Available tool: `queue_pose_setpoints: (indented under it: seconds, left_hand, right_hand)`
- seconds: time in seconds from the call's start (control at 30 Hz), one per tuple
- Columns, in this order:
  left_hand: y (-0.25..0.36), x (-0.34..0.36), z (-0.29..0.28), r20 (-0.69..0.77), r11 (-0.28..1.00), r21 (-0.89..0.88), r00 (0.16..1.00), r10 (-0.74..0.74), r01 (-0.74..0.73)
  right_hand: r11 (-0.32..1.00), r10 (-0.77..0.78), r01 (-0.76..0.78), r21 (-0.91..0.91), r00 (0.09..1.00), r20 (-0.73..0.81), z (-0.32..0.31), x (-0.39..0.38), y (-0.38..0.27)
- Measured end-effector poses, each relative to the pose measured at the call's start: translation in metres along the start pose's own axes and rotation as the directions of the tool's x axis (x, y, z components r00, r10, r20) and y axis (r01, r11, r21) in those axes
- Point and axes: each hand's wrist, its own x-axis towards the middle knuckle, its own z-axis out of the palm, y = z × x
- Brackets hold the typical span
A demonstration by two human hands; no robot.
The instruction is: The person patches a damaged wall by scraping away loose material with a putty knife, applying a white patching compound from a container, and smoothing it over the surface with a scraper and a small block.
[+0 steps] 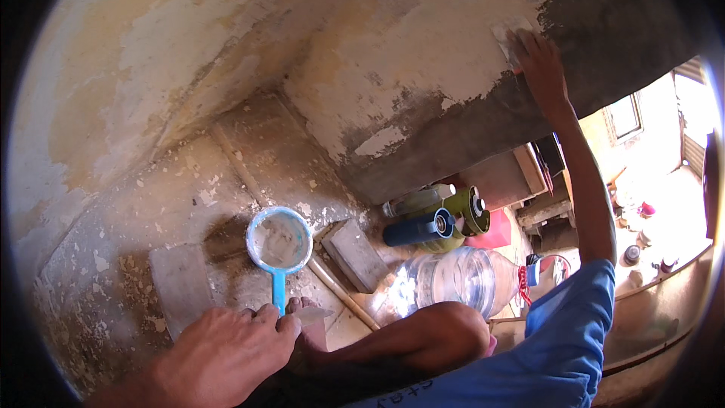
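My left hand (234, 347) is closed around the handle of a light blue dipper (279, 283). Whitish paste coats the dipper's inside and rim. Beside the left fingertips a thin flat blade (314, 316) sticks out; I cannot tell whether that hand grips it too. High on the right, my right hand (538, 57) presses a flat pale scraper (501, 39) to the wall (423, 53). The fingers cover most of the scraper. Around it the wall is coated whitish, with a bare dark grey band (612, 23) to the right and below.
A clear water bottle (453, 279) lies beside my bent knee (453, 325). Beyond it are a blue flask (411, 233), a green jug (464, 210) and a grey block (355, 255). A stick (340, 295) lies near the dipper. Sunlit ground with small items is far right.
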Motion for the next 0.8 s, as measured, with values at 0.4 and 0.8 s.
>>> queue_pose_setpoints:
  seconds: [0.4, 0.8]
  left_hand:
    - [-0.004, -0.019, 0.013, -0.183, 0.995, -0.044, 0.980, 0.084, -0.093]
    - [0.003, -0.016, 0.013, -0.217, 0.990, -0.103, 0.973, 0.073, -0.097]
  right_hand:
    - [0.960, 0.254, -0.254, -0.120, 0.967, -0.012, -0.048, -0.004, -0.002]
    - [0.994, 0.096, -0.091, -0.067, 0.992, 0.076, -0.004, 0.002, -0.077]
